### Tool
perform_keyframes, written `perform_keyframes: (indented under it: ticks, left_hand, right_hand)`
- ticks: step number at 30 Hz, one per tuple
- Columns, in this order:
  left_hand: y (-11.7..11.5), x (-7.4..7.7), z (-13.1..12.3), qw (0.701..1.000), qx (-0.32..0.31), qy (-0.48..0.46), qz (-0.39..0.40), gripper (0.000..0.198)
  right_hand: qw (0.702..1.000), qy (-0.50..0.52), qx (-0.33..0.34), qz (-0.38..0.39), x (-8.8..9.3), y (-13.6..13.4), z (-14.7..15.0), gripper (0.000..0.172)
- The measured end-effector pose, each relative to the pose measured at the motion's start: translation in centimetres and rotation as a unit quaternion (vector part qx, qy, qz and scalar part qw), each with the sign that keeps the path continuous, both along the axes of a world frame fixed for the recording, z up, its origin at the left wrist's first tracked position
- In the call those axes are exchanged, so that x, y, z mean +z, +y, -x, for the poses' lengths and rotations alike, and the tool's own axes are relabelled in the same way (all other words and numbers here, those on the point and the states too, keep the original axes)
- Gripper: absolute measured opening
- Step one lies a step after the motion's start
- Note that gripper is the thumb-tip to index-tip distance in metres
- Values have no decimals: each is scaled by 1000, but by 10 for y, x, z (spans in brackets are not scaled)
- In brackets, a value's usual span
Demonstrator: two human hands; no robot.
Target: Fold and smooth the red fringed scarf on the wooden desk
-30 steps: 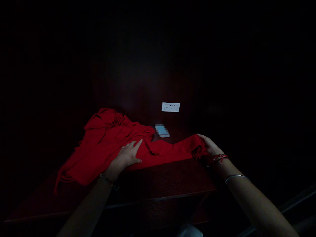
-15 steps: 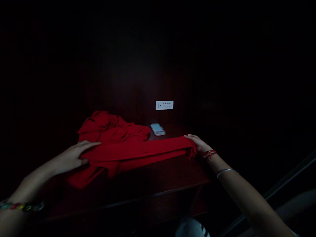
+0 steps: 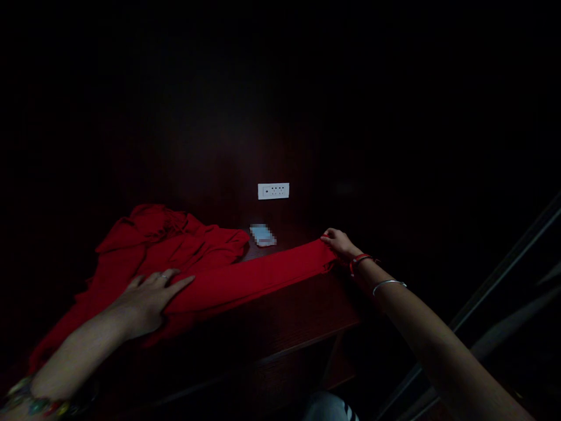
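A red scarf [image 3: 258, 272] lies across the dark wooden desk, its right part flattened into a long, narrow folded strip. The rest of it is bunched in a loose heap at the left, with some fringe showing on top. My left hand [image 3: 149, 295] rests palm down on the cloth, fingers spread. At the strip's far right end, my right hand [image 3: 338, 241] pinches the edge between thumb and fingers. Most of the fringe at that end is hidden beneath the hand.
Behind the scarf a phone-like object [image 3: 263, 235], blurred out, lies on the desk [image 3: 298, 313]. A white wall socket [image 3: 273, 191] sits above it. My knee [image 3: 326, 406] shows below the desk's front edge. The surroundings are very dark.
My left hand has come down flat on the scarf, and the strip now lies smoother and lower against the desk. My right hand still grips its end. The view has shifted slightly right.
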State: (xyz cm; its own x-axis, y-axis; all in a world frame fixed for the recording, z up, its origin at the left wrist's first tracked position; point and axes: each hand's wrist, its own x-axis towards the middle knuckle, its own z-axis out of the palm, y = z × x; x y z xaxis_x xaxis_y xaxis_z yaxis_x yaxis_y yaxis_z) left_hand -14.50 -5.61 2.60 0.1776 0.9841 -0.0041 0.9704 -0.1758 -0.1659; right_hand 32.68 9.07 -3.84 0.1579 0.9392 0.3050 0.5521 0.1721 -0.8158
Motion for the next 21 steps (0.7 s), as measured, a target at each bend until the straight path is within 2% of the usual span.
perform_keyframes:
  ticks: [2, 3, 4, 7, 10, 12, 14, 17, 19, 21]
  left_hand:
    - [4, -1, -18, 994, 28, 37, 97, 87]
    - [6, 0, -30, 991, 27, 46, 122, 90]
    - [10, 1, -44, 992, 13, 38, 123, 90]
    - [28, -1, -104, 993, -90, -26, 75, 77]
    - [55, -28, -167, 976, -205, -73, 27, 62]
    - [72, -54, -193, 971, -219, -94, -16, 58]
    - [85, -79, -199, 973, -202, -106, -22, 57]
    - [92, -100, -181, 971, -211, -113, -13, 54]
    - [91, -104, -162, 967, -230, -109, -14, 54]
    - [88, -104, -146, 965, -239, -105, -11, 53]
  right_hand:
    - [999, -26, -6, 31, -8, 1, 1, 12]
    - [999, -25, -2, 42, -11, 1, 3, 12]
    - [999, -23, -1, 48, -12, 1, 5, 12]
    - [993, 11, 39, 108, -5, -4, 6, 19]
    - [963, 84, 136, 217, 12, -12, 1, 41]
    - [948, 120, 170, 242, 21, -16, -3, 49]
    - [949, 144, 171, 220, 26, -17, -7, 46]
    - [962, 129, 150, 187, 23, -15, -10, 34]
    - [975, 21, 129, 181, 17, -11, -9, 24]
    - [971, -118, 105, 180, 9, -8, -6, 18]
